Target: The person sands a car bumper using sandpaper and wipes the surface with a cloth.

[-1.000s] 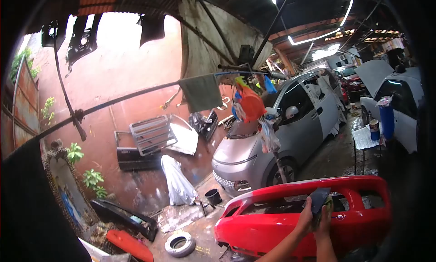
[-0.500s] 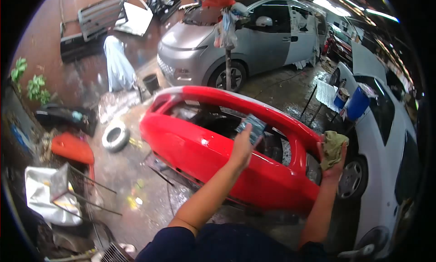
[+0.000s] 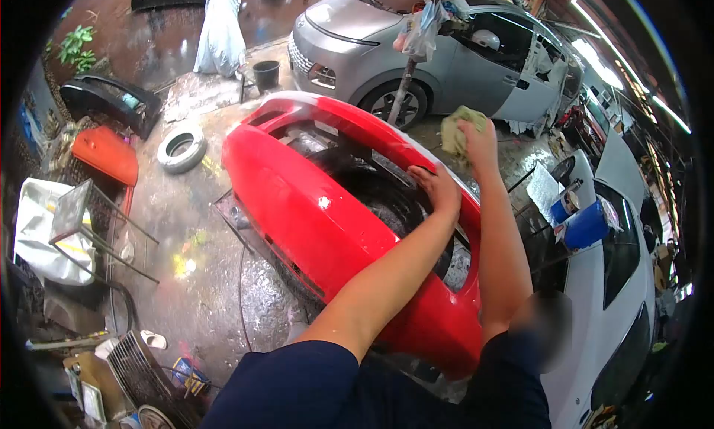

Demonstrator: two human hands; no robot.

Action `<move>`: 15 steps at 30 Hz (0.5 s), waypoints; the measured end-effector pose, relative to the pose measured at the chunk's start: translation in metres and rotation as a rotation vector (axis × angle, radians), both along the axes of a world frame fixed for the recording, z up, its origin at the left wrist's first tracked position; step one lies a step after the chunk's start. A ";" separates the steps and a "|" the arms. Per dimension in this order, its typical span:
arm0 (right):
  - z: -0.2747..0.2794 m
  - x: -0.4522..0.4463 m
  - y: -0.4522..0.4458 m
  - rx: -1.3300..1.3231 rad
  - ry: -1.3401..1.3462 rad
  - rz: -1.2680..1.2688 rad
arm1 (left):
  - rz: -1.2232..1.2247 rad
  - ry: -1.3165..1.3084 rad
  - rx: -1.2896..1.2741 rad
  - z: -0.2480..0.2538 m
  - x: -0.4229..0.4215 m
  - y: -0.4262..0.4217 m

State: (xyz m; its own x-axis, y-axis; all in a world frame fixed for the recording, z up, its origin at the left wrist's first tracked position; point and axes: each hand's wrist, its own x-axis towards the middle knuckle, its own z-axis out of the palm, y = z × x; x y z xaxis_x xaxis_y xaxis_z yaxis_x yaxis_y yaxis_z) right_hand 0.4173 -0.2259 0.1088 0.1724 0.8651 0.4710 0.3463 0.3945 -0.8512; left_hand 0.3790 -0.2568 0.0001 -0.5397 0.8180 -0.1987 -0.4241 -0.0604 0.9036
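Observation:
A glossy red car bumper (image 3: 297, 184) lies across a low stand in front of me. My left hand (image 3: 439, 191) is on its upper rail, fingers curled at the far edge. A dark sliver of the sandpaper sheet (image 3: 425, 169) shows by the fingertips; the rest is hidden under the hand. Beyond the rail, my right hand (image 3: 480, 139) is closed around a crumpled yellow-green cloth (image 3: 455, 131), which is held just above or past the bumper's far edge; contact cannot be made out.
A silver van (image 3: 439, 65) stands behind the bumper, a white car (image 3: 595, 310) to the right. Near it are a blue bucket (image 3: 584, 227) and a small table (image 3: 544, 191). A tyre (image 3: 181, 149), a black pot (image 3: 265, 75) and a metal-legged stool (image 3: 78, 213) stand left on the wet floor.
My left hand has moved up and right from above the opening onto the upper rail, taking the sandpaper along. The right hand has carried the cloth left and farther away. The view has shifted.

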 end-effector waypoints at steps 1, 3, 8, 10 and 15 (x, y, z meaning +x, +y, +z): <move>-0.022 0.023 0.009 -0.014 -0.169 -0.107 | -0.037 -0.025 -0.018 0.008 -0.003 -0.007; -0.076 0.061 0.023 -0.061 -0.395 -0.287 | 0.051 0.011 0.016 0.009 -0.029 0.012; -0.081 0.045 -0.010 -0.225 -0.374 -0.433 | 0.212 -0.122 0.093 -0.009 -0.130 0.115; -0.081 0.044 -0.005 -0.197 -0.369 -0.420 | 0.201 -0.151 0.072 0.009 -0.088 0.068; -0.096 0.063 0.003 -0.117 -0.263 -0.327 | -0.083 -0.240 0.023 -0.011 0.071 -0.046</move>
